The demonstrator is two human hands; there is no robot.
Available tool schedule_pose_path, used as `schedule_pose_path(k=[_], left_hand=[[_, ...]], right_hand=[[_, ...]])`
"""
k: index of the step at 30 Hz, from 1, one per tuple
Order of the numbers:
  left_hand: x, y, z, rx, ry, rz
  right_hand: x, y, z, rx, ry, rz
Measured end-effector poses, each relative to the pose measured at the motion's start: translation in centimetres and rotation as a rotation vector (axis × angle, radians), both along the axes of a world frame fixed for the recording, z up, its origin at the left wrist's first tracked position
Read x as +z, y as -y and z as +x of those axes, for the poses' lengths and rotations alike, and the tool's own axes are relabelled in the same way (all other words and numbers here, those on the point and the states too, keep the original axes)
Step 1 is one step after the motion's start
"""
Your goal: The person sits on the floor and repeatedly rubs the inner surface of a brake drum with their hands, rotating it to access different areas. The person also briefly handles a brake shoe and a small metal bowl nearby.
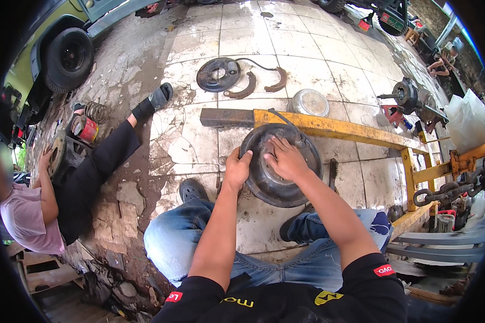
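A round black brake backing plate (258, 183) is tilted in front of my knees, near the yellow hoist leg. My left hand (237, 169) grips its left rim, thumb over the edge and the other fingers partly hidden. Across the plate's face, near the centre hole, my right hand (286, 160) lies with fingers stretched out. A short dark cable (283, 118) rises from the plate's top. Farther off on the tiles sit a second backing plate (210, 82) with a cable, and two curved brake shoes, one nearer (242, 90) and one farther right (276, 82).
A yellow hoist frame (339, 129) crosses the floor to the right, with a chain (448, 192) beside it. Beyond its leg is a round silvery metal piece (309, 102). A dark brush (333, 175) lies right of the plate. At left, a seated person (32, 215) handles a metal part.
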State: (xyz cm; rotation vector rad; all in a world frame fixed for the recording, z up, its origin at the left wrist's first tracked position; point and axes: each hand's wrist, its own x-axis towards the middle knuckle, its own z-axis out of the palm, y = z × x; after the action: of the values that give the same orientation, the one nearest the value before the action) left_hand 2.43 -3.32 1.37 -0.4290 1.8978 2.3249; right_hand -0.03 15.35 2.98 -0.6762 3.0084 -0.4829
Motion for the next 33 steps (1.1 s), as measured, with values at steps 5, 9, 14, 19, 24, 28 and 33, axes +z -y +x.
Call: schedule_pose_path(k=[5,9,14,19,24,28,33], left_hand=[[-0.4,0.1,-0.2,-0.035,0.02,0.012],[-0.3,0.0,0.1,0.014,0.004,0.066],[0.2,0.0,0.1,-0.043,0.036,-0.011],[-0.9,0.2,0.2,0.0,-0.007,0.051],[0.2,-0.2,-0.1,-0.023,0.034,0.03],[-0.7,0.2,-0.4,-0.007,-0.018,0.011],[0.6,-0.4,0.2,0.02,0.012,0.033]], right_hand=[[-0.7,-0.6,0.0,-0.038,0.013,-0.02],[-1.0,-0.1,0.1,-0.027,-0.035,-0.054],[-0.2,-0.3,0.5,-0.11,0.072,-0.025],[-0.4,0.3,0.9,-0.056,0.02,-0.086],[-0.2,0.9,0.3,-0.072,0.041,-0.073],[-0.7,0.2,-0.2,-0.055,0.051,-0.14],[-0.6,1.1,0.9,-0.085,0.028,-0.13]])
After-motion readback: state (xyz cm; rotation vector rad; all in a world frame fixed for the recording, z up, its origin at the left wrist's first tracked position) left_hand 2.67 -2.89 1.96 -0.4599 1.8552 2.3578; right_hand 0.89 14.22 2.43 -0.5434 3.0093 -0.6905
